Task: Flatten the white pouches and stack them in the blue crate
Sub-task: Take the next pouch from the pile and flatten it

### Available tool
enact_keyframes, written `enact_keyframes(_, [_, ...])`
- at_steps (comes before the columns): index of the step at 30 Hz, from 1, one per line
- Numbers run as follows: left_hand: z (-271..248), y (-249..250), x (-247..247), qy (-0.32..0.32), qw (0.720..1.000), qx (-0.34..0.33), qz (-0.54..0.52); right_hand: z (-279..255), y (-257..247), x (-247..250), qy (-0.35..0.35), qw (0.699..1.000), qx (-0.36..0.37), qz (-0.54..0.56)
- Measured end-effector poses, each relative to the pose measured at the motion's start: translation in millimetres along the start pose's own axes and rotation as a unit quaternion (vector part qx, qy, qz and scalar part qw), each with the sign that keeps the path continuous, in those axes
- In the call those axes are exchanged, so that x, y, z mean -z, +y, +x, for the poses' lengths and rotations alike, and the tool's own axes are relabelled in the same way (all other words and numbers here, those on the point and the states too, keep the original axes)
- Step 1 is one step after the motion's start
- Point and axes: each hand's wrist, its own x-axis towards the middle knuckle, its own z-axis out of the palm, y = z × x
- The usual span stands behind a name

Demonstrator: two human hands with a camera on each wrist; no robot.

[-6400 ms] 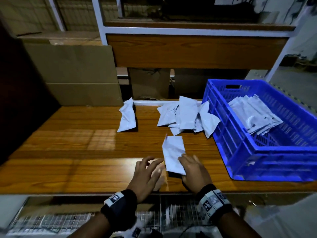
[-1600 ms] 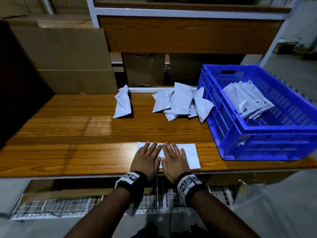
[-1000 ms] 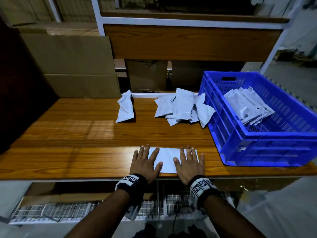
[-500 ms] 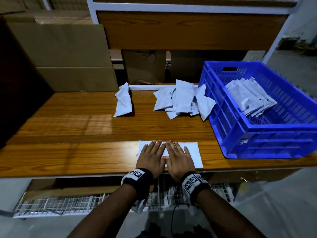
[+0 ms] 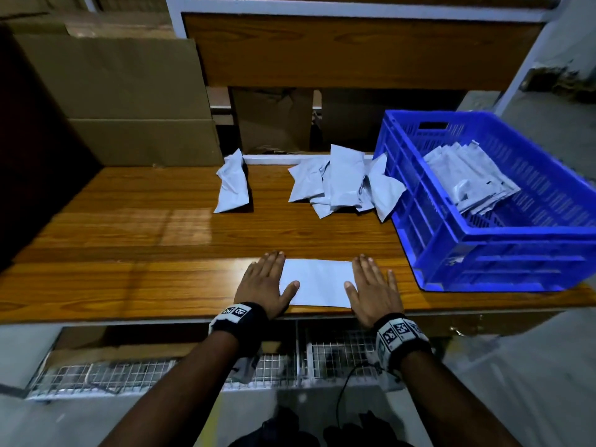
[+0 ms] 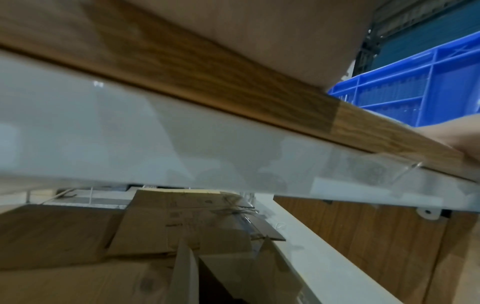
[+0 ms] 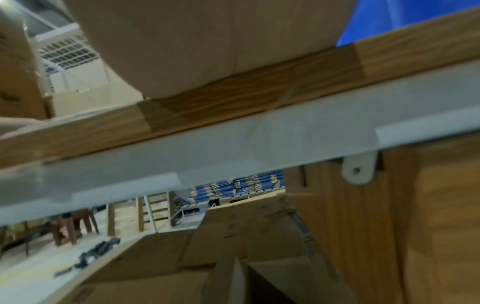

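Both grips lay spread and flat: left hand (image 5: pixel 263 285) and right hand (image 5: pixel 374 290) pressed opposite ends of a white pouch (image 5: pixel 317 282) at the counter (image 5: pixel 129 240) edge. Sliding the palms evenly outward would flatten it best; blue crate (image 5: pixel 483 253) stood just right.

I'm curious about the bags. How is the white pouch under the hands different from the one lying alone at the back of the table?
The pouch under the hands is pressed flat and smooth; the lone pouch is puffy and crumpled. The flat one lies sideways along the near table edge, held at its ends by the left hand and right hand, both spread flat; nothing touches the lone one, which lies lengthwise at the back. Both are white.
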Motion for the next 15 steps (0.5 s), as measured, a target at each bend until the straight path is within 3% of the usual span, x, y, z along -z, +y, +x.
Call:
enact_keyframes(9, [0.0,-18.9,9.7,-0.053,0.997,0.040,-0.027,-3.0,0.5,6.2,-0.024,1.000,-0.006,-0.010])
enact_keyframes(12, [2.4,-36.3,10.5,-0.032,0.995,0.050,-0.084,-12.6,-7.8,11.1,0.017,0.996,0.074,-0.040])
enact_keyframes(15, [-10.9,-41.4,14.3,0.021,0.989,0.052,-0.138,-24.0,-37.7,11.6,-0.014,0.981,0.187,-0.043])
